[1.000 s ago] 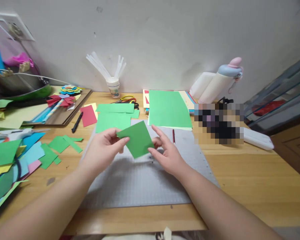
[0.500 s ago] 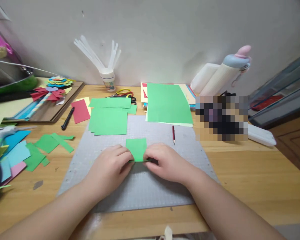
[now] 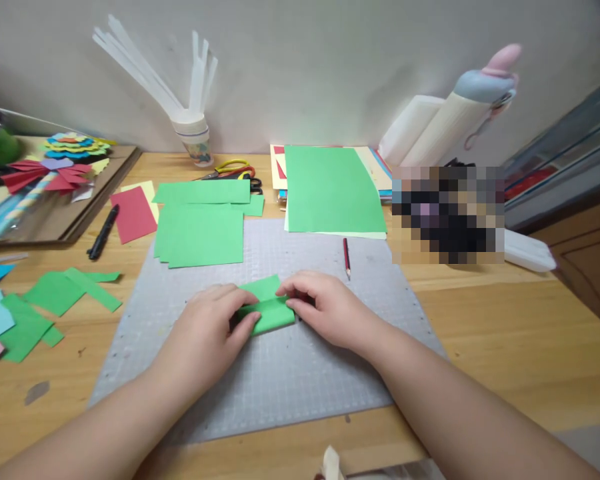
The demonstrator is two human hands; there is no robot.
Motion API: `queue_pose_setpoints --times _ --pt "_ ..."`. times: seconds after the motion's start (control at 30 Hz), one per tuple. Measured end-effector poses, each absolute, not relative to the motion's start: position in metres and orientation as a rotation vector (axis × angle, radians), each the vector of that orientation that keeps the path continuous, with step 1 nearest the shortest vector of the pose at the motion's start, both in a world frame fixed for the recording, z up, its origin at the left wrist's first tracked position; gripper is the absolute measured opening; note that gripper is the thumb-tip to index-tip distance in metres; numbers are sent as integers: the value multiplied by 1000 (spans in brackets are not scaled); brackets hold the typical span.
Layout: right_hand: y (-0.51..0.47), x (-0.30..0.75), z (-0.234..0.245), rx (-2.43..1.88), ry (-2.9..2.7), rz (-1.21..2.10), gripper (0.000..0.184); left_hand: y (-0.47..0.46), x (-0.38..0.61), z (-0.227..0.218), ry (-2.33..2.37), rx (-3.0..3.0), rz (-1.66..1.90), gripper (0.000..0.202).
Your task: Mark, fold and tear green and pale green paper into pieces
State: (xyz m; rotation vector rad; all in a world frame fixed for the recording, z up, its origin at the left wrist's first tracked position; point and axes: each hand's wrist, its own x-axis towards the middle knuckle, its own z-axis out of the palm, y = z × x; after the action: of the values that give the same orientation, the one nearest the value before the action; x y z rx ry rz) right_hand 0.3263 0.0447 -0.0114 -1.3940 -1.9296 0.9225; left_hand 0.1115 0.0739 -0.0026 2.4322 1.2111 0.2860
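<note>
A small green paper square (image 3: pixel 269 308) lies on the grey cutting mat (image 3: pixel 280 380), folded over along its near edge. My left hand (image 3: pixel 211 331) presses on its left end with curled fingers. My right hand (image 3: pixel 325 308) pinches the fold at the right end, fingers bent over the paper. Both hands touch the paper, which rests on the mat.
Green sheets (image 3: pixel 200 230) lie at the mat's far left, a larger green sheet (image 3: pixel 333 190) on a paper stack behind. A red pencil (image 3: pixel 347 257), scissors (image 3: pixel 235 170), a black pen (image 3: pixel 103 232), a cup of white strips (image 3: pixel 194 140) and green scraps (image 3: pixel 55 297) surround them.
The green square was held up in the air; both hands brought it down to the mat and folded its near edge over. The view moved closer and lower.
</note>
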Motion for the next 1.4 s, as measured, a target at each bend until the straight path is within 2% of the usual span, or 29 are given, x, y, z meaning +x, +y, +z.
queue_pose_setpoints --times 0.13,0.4,0.97,1.17,1.4 --pt "49 325 -12 -1439 -1936 927 22 69 113 0 1139 2611 460 21" --pt "56 323 -14 -1451 -1989 875 18 61 116 1 763 2777 342 26" --pt "58 325 -15 -1445 -2008 862 24 63 115 -3 711 2818 285 29" --pt "58 326 -21 -1383 -1716 784 20 61 115 -5 729 2824 315 31" --pt "54 330 -16 -1288 -1653 1060 33 62 114 -7 676 2784 287 36"
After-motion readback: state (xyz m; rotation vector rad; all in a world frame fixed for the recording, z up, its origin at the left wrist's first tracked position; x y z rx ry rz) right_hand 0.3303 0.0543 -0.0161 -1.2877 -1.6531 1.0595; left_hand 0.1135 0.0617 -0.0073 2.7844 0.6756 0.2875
